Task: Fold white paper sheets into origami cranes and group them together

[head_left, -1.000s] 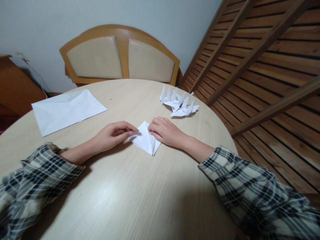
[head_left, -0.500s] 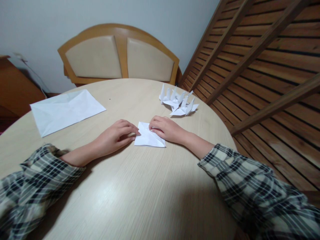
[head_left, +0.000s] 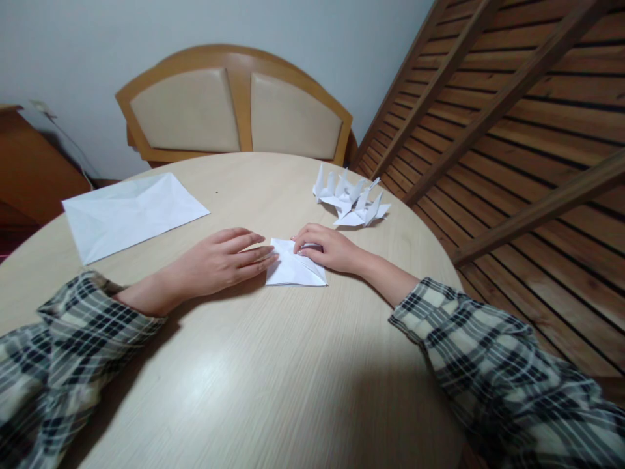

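Note:
A small folded white paper [head_left: 293, 270] lies flat on the round light-wood table [head_left: 254, 365], near its middle. My left hand [head_left: 222, 260] rests flat beside it with fingers stretched out, the fingertips touching the paper's left edge. On the paper's upper right part sits my right hand [head_left: 325, 249], its fingers curled and pressing down on the fold. Both forearms wear plaid sleeves.
A large creased white sheet [head_left: 131, 212] lies at the table's far left. Several finished white paper cranes [head_left: 351, 200] are grouped at the far right edge. A wooden chair with beige padding [head_left: 234, 107] stands behind the table. Slatted wood panels [head_left: 512, 130] fill the right side.
The folded paper was turned from a tilted diamond to lie flat and squared. My left hand uncurled and now lies flat with fingers extended; my right hand curled tighter on the paper.

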Demonstrator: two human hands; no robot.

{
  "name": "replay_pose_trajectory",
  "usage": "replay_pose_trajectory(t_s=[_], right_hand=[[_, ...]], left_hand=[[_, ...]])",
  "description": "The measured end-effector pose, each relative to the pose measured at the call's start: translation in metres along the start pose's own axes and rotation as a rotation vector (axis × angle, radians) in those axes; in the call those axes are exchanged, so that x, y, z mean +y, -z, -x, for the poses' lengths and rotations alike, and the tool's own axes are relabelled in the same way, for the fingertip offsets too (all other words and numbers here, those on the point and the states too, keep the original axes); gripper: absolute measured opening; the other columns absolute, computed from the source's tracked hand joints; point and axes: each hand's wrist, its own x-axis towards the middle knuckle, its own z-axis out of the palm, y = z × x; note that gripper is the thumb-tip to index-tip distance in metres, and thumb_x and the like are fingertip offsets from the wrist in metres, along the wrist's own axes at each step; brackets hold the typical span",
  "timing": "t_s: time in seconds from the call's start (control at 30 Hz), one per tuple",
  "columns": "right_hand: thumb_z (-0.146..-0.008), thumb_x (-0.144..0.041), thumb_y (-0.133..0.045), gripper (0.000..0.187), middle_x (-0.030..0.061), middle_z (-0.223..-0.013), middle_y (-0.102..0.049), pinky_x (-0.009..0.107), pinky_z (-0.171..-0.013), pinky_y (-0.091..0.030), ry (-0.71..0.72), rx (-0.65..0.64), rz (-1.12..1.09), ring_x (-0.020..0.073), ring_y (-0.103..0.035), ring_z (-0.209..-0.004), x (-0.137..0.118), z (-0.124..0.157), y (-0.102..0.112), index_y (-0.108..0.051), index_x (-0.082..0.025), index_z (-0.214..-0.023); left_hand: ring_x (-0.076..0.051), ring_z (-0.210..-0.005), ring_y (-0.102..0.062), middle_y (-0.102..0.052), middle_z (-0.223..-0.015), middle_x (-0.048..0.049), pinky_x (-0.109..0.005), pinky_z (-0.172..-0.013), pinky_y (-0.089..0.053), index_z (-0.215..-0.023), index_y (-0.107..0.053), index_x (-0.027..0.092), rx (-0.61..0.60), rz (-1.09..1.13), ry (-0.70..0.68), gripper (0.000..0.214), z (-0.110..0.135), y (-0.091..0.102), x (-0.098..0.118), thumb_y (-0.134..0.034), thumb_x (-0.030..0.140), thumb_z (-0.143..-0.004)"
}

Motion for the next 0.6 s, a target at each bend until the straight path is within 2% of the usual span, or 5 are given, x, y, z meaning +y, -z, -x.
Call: replay_pose_trajectory(t_s=[0.23,0.47,0.6], right_hand=[[-0.094,-0.015,-0.056,0.016,0.0074,-0.105,-0.067,0.039,-0.098,-0.048,-0.015,0.006,-0.02,0.0198,-0.062,-0.104,0.002,-0.001,-0.001,-0.07,-0.02,-0.096],[-0.095,-0.016,-0.056,0.016,0.0071,-0.105,-0.066,0.038,-0.098,-0.048,0.001,0.019,-0.015,0.0192,-0.063,-0.104,0.001,-0.001,-0.005,-0.071,-0.021,-0.097],[-0.095,-0.017,-0.057,0.016,0.0075,-0.108,-0.065,0.038,-0.098,-0.049,0.013,0.015,-0.016,0.0195,-0.062,-0.106,-0.001,-0.002,-0.008,-0.072,-0.021,-0.099]], left_hand=[[-0.023,-0.127,-0.061,-0.072,-0.131,-0.0027,-0.043,-0.112,-0.045,-0.129,-0.068,0.035,-0.018,0.083,0.039,0.036,-0.001,0.001,0.004,-0.045,0.022,-0.105],[-0.026,-0.114,-0.067,-0.075,-0.122,-0.0102,-0.044,-0.1,-0.051,-0.135,-0.065,0.025,0.023,-0.056,-0.01,0.039,-0.007,-0.003,0.008,-0.036,0.025,-0.108],[-0.027,-0.112,-0.067,-0.077,-0.118,-0.0095,-0.043,-0.096,-0.053,-0.133,-0.066,0.024,0.07,0.005,-0.023,0.037,-0.009,-0.011,0.008,-0.039,0.025,-0.107]])
